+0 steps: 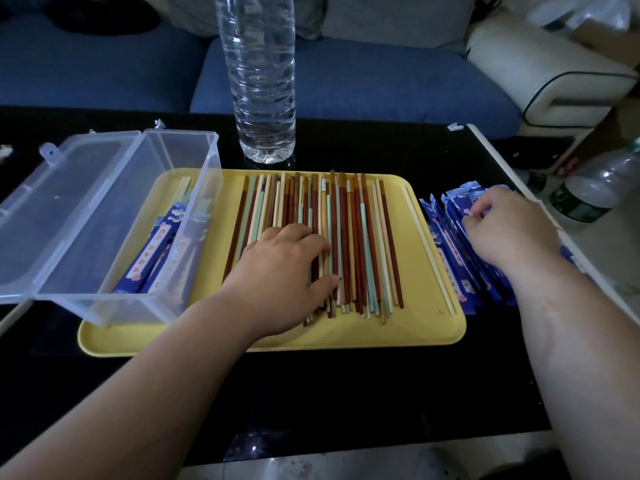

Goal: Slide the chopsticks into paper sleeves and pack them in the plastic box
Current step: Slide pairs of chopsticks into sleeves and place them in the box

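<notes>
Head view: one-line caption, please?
Left hand on loose chopsticks in a yellow tray, right hand pinching blue paper sleeves beside it.

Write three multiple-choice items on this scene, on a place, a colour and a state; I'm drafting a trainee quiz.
1. The pile of paper sleeves lies: A right of the tray; B left of the tray; C on the tray.
2. The tray is: A red; B yellow; C green.
3. The lid of the plastic box is: A shut; B open; C missing.
Answers: 1 A, they lie past the tray's right edge, under the right hand. 2 B, its rim shows yellow. 3 B, the lid is swung back leftward.
</notes>
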